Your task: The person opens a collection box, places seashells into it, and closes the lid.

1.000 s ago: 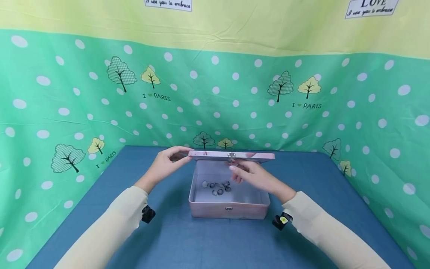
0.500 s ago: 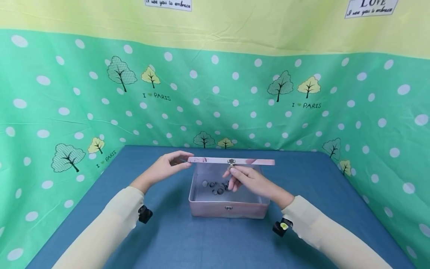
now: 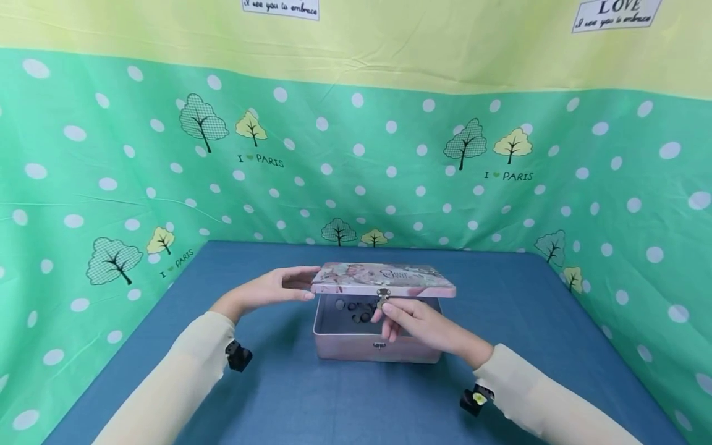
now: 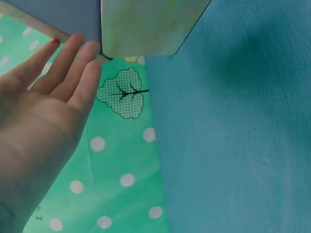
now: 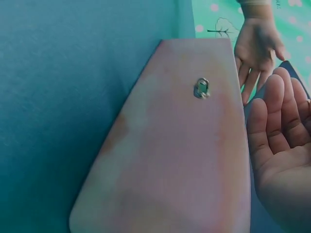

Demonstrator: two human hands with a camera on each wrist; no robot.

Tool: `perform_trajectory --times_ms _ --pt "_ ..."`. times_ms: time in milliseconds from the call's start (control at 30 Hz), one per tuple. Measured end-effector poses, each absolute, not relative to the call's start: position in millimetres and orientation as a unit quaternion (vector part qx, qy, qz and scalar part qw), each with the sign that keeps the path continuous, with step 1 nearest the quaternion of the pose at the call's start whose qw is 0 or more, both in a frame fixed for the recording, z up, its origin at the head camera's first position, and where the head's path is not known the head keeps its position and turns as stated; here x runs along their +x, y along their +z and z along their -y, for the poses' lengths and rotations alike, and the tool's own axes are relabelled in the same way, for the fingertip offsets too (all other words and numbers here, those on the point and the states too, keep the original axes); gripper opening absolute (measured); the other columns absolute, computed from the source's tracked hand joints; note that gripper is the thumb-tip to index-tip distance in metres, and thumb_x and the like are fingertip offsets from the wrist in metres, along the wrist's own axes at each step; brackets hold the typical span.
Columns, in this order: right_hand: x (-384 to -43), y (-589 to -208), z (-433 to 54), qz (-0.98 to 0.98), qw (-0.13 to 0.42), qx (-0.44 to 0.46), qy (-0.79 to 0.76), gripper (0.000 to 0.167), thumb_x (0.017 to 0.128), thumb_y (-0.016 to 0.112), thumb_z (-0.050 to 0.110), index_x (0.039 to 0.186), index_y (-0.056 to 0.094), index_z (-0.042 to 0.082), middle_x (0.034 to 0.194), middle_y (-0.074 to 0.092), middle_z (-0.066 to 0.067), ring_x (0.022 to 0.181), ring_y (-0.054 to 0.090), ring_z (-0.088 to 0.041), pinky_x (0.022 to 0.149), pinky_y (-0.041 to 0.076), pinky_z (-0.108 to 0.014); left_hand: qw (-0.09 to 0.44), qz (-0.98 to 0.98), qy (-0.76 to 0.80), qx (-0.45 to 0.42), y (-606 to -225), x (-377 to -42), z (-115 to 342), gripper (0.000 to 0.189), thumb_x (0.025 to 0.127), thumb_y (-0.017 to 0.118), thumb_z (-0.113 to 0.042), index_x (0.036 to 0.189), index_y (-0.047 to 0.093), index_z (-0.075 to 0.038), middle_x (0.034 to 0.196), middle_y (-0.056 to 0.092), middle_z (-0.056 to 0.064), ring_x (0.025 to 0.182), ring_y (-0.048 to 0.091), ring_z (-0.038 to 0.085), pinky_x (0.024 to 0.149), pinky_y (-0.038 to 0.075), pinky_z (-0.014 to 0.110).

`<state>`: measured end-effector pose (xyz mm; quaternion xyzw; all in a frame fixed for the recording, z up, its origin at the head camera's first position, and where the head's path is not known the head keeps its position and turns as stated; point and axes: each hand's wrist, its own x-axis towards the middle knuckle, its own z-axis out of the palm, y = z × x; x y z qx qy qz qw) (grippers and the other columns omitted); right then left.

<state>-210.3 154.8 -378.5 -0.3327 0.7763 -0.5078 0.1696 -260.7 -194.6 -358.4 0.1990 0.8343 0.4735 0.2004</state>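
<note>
A pink tin box has its hinged lid, printed with flowers and lettering, partly lowered above the opening. My left hand is at the lid's left end, fingers extended along its edge; the left wrist view shows those fingers nearly straight under the lid. At the lid's front, the thumb and forefinger of my right hand pinch the small metal latch. Inside the box lie several small dark ring-shaped pieces, partly hidden by the lid and right hand.
A metal catch sits on the box's front wall. The box stands on a blue cloth-covered table. Behind and beside it hangs a green dotted curtain with printed trees.
The lid has swung down toward the box, so its printed top now shows. My right hand has come down with the latch, and my left hand has sunk along the lid's left end.
</note>
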Motion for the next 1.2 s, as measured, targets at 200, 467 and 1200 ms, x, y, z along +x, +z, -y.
perform_trajectory --times_ms 200,467,1200 --pt "-202.0 -382.1 -155.8 -0.791 0.173 -0.321 -0.491 0.039 0.111 0.037 0.032 0.116 0.068 0.008 0.086 0.069 -0.006 0.077 0.065 -0.03 0.072 0.056 -0.033 0.215 -0.842 0.457 0.187 -360.6 -259.9 196.4 0.074 0.098 0.06 -0.051 0.158 0.033 -0.02 0.159 0.035 0.005 0.147 0.028 0.031 0.114 0.022 0.06" --pt "-192.2 -382.8 -152.8 -0.78 0.195 -0.313 -0.507 0.038 0.111 0.04 0.027 0.115 0.068 0.002 0.085 0.07 -0.015 0.067 0.067 -0.022 0.062 0.057 -0.037 0.222 -0.852 0.443 0.17 -360.4 -255.7 190.7 0.082 0.095 0.062 -0.055 0.16 0.028 -0.019 0.161 0.031 0.008 0.148 0.024 0.032 0.115 0.021 0.058" --pt "-179.5 -419.6 -154.9 -0.755 0.281 -0.288 -0.517 0.041 0.11 0.04 0.03 0.115 0.067 -0.001 0.083 0.069 -0.007 0.066 0.066 -0.017 0.061 0.057 -0.034 0.264 -0.848 0.417 0.192 -376.1 -251.9 186.9 0.108 0.083 0.081 -0.044 0.163 0.013 -0.022 0.165 0.016 0.01 0.149 0.017 0.039 0.112 0.024 0.062"
